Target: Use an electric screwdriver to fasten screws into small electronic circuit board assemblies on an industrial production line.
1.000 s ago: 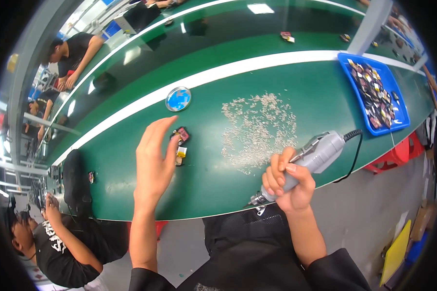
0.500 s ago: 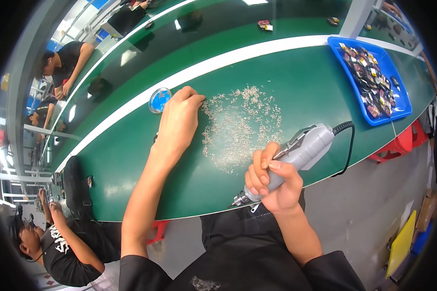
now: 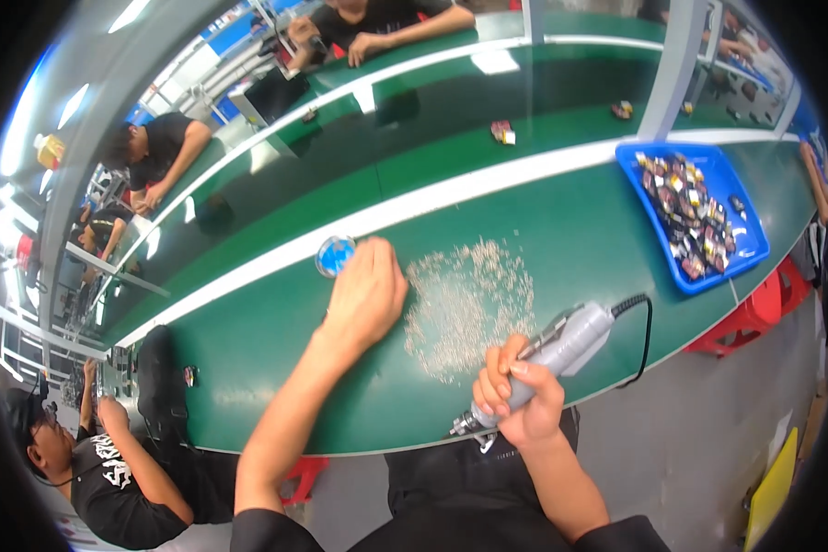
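My right hand [image 3: 523, 391] is wrapped around a grey electric screwdriver [image 3: 561, 354], its metal chuck pointing down and left past the table's near edge. My left hand [image 3: 368, 290] is bent over the table with its fingers curled together. Their tips are hidden, so I cannot tell what they pinch. Just left of that hand, and partly covered by it, sits a small round dish [image 3: 325, 267] with a blue inside. To its right, many tiny silvery screw-like pieces [image 3: 465, 308] lie scattered on the green tabletop [image 3: 276, 368].
A blue tray [image 3: 757, 248] full of small dark parts with coloured labels stands at the right. A black cord [image 3: 649, 340] runs from the screwdriver. Beyond a white rail [image 3: 414, 204] is a green belt carrying a few parts. A dark bag [image 3: 159, 386] and a co-worker [image 3: 120, 469] are at left.
The whole view has shifted, so the table sits lower. My left fingers, stretched to the edge of the scattered pieces before, are now more curled beside the dish. The right hand keeps its grip.
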A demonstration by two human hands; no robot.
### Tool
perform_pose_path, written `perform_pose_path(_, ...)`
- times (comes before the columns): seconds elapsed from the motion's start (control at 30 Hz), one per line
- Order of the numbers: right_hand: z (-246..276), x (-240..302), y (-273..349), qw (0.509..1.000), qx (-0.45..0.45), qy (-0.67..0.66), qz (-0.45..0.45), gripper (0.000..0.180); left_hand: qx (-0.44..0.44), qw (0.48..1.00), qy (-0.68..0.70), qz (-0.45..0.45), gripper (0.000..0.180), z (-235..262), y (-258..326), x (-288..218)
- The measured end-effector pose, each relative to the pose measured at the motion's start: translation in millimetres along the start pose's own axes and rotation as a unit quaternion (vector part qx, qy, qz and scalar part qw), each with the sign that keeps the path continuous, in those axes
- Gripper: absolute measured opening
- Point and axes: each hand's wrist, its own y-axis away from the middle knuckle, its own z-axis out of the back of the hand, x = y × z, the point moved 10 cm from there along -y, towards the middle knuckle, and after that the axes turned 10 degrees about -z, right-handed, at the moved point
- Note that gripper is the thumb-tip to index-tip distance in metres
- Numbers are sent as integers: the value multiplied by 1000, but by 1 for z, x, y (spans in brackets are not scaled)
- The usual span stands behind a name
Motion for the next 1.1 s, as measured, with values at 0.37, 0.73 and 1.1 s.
perform_pose_path(0.37,-2,-13,-9,999,-44,21,1,11,-92,978,170,84,10,67,106,-36)
perform_pose_path(0.73,-38,42,39,979,-30,16,202,11,-140,876,419,192,7,41,145,-98)
perform_pose_path(1.1,-72,28,18,982,56,24,179,11,-177,706,640,246,26,22,146,-97)
